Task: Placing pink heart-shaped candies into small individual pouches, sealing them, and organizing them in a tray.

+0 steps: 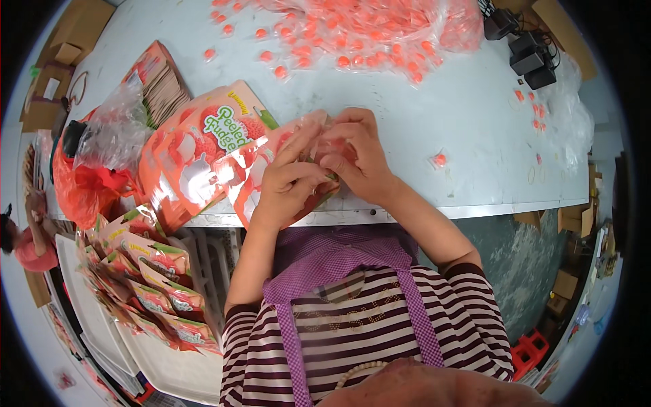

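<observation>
Head view: a pink pouch (252, 178) printed with fruit is held between the two hands, at the near edge of the pale table (488, 129). The left hand (290, 184) grips it from the left, fingers spread across its face and thumb bent inward. The right hand (361, 154) has its fingers curled onto the pouch's right end; something shiny and pinkish shows among them, but whether it is the pouch's wall or a separate packet cannot be told. The fingers hide much of that end.

Just left, partly covered by the held pouch, lies an overlapping pile of flat pouches (215, 129). Behind the pile is a packed row of pouches (165, 85), with a crumpled clear bag (112, 139) and a red plastic bag (80, 193) crowding the table's left side. Below these, more pouches (159, 271) stand bunched over a white tray (180, 370).

Beyond the hands, a heap of small clear packets with orange-red discs (366, 44) spreads across the far side; a lone packet (439, 160) lies right of the right hand. Black power adapters (531, 62) sit at the far right, near clear plastic sheeting (568, 119). Another person (37, 249) is at the far left.
</observation>
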`<state>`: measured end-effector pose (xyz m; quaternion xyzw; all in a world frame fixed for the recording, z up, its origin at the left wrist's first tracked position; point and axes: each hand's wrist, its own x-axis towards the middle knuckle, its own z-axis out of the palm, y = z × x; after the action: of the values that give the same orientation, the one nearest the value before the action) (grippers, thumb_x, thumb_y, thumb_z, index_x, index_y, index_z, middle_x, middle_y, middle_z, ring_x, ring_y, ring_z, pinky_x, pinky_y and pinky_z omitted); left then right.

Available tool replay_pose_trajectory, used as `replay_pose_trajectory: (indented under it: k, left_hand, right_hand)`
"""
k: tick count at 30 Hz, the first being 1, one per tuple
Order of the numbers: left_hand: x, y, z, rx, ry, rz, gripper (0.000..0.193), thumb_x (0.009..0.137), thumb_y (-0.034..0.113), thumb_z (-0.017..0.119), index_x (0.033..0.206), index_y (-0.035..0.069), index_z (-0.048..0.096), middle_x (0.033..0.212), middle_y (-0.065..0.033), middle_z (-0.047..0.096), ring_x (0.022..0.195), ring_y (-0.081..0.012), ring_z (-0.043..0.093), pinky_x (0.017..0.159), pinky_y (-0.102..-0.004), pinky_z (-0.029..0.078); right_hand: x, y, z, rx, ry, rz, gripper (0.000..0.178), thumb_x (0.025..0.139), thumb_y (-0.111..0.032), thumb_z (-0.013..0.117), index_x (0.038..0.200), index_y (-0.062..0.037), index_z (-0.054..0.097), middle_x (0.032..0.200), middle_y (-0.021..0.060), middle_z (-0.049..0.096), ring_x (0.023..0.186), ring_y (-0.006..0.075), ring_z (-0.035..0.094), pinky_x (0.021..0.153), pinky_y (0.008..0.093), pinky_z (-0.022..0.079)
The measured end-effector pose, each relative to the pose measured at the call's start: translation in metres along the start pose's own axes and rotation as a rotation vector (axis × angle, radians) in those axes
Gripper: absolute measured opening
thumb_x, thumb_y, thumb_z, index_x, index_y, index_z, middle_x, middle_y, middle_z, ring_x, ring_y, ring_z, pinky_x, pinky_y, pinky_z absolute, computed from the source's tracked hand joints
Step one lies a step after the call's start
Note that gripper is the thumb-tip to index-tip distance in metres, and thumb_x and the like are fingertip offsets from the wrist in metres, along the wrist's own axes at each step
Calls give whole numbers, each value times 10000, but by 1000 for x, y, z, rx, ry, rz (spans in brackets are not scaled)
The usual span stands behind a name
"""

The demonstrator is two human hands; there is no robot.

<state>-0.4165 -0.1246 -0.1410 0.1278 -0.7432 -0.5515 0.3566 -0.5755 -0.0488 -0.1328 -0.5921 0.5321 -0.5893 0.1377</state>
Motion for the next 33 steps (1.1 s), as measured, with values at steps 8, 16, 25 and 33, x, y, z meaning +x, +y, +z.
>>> replay_pose_trajectory:
  k: [8, 16, 25, 33]
  left_hand:
    - [-1, 7, 1, -192, 89, -67, 219, 752, -139, 577, 828, 26, 701, 1407, -189, 488, 1343, -333, 423, 1103, -422, 349]
    - [13, 22, -4, -47, 56, 77, 50, 757, -1, 695, 747, 29, 655, 1339, -247, 535, 1233, -362, 534, 1023, -426, 433]
    - [19, 18, -11, -112, 36, 189, 39, 817, 16, 683, 832, -13, 661, 1336, -283, 514, 1259, -397, 506, 1062, -452, 406]
    - [11, 20, -32, -118, 126, 265, 90, 812, 51, 703, 831, -16, 645, 1327, -317, 502, 1267, -438, 484, 1060, -499, 397]
  right_hand:
    - [3, 0, -17, 37, -468, -93, 463, 879, -514, 590, 947, -56, 609, 925, 108, 622, 882, 317, 587, 855, 404, 453]
    - [21, -21, -9, -61, -268, -306, 537, 868, -558, 556, 990, -35, 587, 895, 116, 601, 939, 320, 559, 869, 418, 418]
    - [13, -25, -29, -78, -92, -343, 414, 877, -331, 605, 1157, -32, 547, 1065, 108, 611, 1029, 300, 566, 952, 404, 377]
    - [-56, -7, -114, -870, 7, 215, 488, 850, -161, 577, 1323, -74, 496, 1343, 157, 491, 1278, 328, 410, 1100, 484, 223]
